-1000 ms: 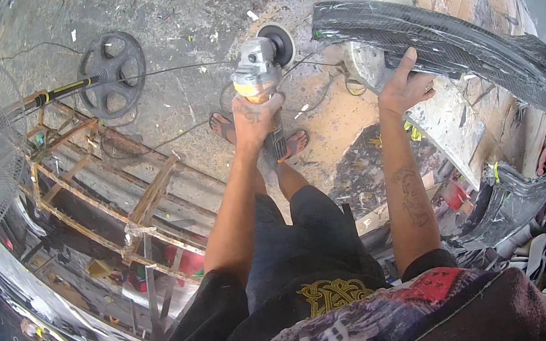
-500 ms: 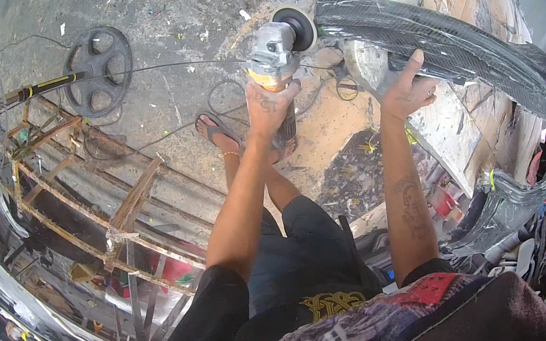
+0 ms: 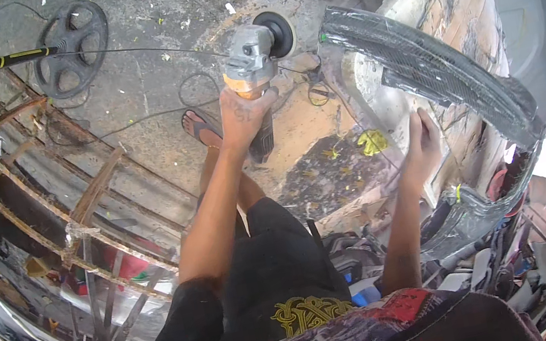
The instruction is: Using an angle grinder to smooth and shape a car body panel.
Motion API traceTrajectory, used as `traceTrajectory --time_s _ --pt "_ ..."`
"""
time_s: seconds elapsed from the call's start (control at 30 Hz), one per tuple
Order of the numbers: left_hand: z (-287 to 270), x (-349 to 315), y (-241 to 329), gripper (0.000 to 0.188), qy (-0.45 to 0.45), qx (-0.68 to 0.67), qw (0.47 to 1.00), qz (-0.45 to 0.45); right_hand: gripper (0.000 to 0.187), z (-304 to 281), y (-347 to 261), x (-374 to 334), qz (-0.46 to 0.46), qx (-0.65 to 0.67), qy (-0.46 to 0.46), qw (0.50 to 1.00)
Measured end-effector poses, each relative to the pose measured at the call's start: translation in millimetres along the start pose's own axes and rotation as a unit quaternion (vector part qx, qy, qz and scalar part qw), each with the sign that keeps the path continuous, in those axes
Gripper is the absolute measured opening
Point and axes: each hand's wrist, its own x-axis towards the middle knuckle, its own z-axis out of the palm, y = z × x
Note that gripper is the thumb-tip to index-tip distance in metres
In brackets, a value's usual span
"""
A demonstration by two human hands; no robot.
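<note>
An angle grinder [image 3: 249,59] with a grey head and an orange-yellow band is gripped in my left hand [image 3: 247,115], fingers wrapped round its body. Its round disc [image 3: 277,34] is turned toward the near end of a long, curved black part with a woven pattern [image 3: 425,59], and a gap separates them. Whitish dust and scuffs mark this part, which rests against a worn, pale mould-like block [image 3: 459,6]. Just below the part, my right hand [image 3: 421,150] holds nothing; its fingers stretch upward, slightly bent, apart from the part's lower edge.
A rusty metal frame [image 3: 97,190] stands at the left, with a dark spoked wheel-like object [image 3: 72,49] beyond it. The grinder's cord [image 3: 142,52] runs leftward, and more cable loops over the floor. Scrap pieces [image 3: 480,265] pile up at the lower right. A yellow scrap [image 3: 372,142] lies near my right hand.
My right hand has come off the black part and dropped below it. The grinder stays in my left hand, with its disc farther from the part. The whole view has shifted slightly.
</note>
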Motion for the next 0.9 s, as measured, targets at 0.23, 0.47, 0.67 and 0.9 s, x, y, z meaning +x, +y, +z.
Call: traceTrajectory --time_s 0.23,0.47,0.67,0.9 --pt "-6 -2 -6 0.033 -0.033 0.035 0.999 0.01 0.081 -17 -139 112 -0.414 -0.38 -0.315 0.765" --pt "5 -4 -4 0.035 -0.056 0.009 0.995 -0.083 0.121 7 -150 164 -0.219 -0.589 -0.442 0.64" --pt "15 2 10 0.038 -0.044 0.032 0.998 -0.036 0.113 5 -134 178 -0.305 -0.548 -0.454 0.633" --pt "9 3 36 0.037 -0.029 0.036 0.996 -0.07 0.11 6 -133 178 -0.306 -0.54 -0.458 0.636"
